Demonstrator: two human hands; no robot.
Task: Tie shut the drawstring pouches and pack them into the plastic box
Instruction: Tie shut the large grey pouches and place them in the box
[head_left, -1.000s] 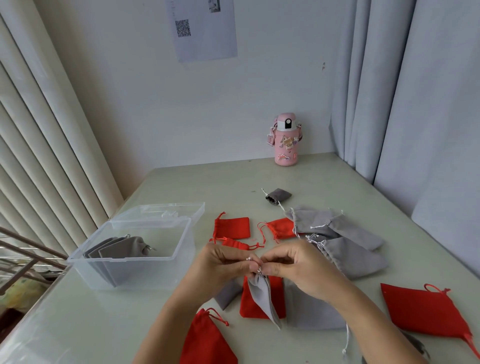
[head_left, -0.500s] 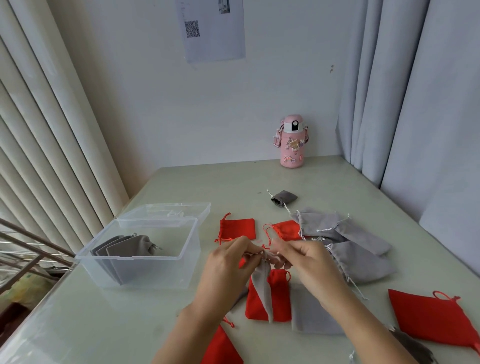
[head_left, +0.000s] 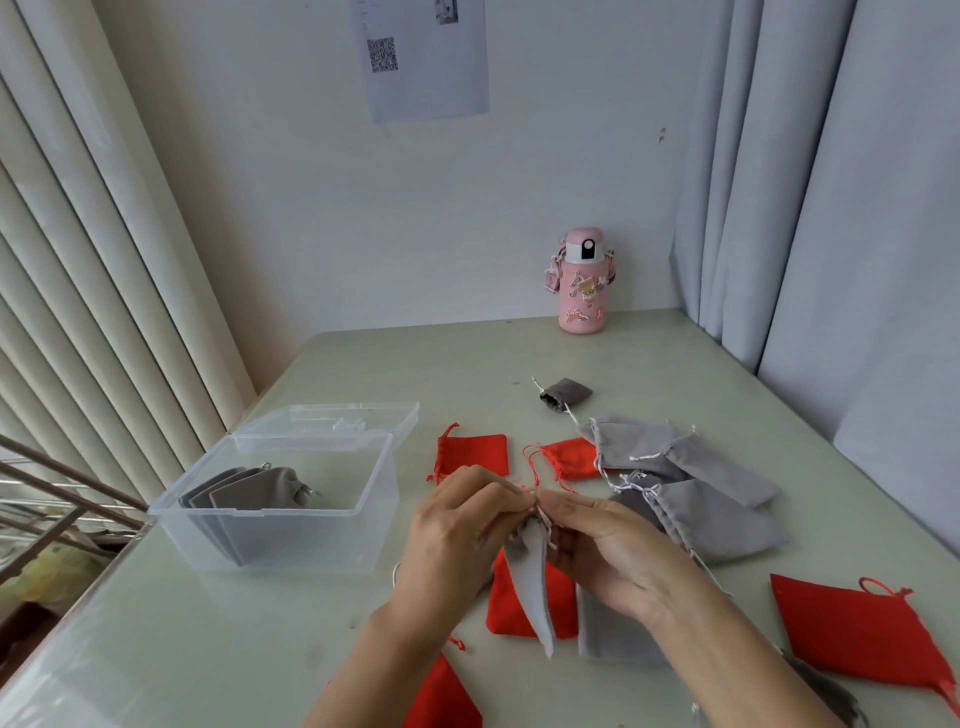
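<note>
Now the left hand (head_left: 457, 530) and the right hand (head_left: 613, 556) meet above the table (head_left: 415, 374). Each one pinches, with thumb and fingers, the drawstring (head_left: 544, 522) at the mouth of one grey pouch (head_left: 535, 587), which hangs down thin between them. I judge that the step in hand is the knot on this pouch. Whether the mouth is already fully gathered I cannot tell, because the fingers hide it.

To do it well, I would first pull the two cord ends apart, one toward nine o'clock and one toward three o'clock, until the mouth closes tight. Then I would cross them close to the fabric, so that the knot sits at the neck without slack. The cord looks thin, so a short hold near the mouth is probably safer than a long one.

The plastic box (head_left: 291, 545) stands open at about ten o'clock from the hands. Some packed grey pouches (head_left: 244, 491) stand inside at its nine o'clock side, so the free room is toward three o'clock. Loose red pouches (head_left: 472, 454) and loose grey pouches (head_left: 717, 514) lie from twelve to four o'clock, not yet packed.
</note>
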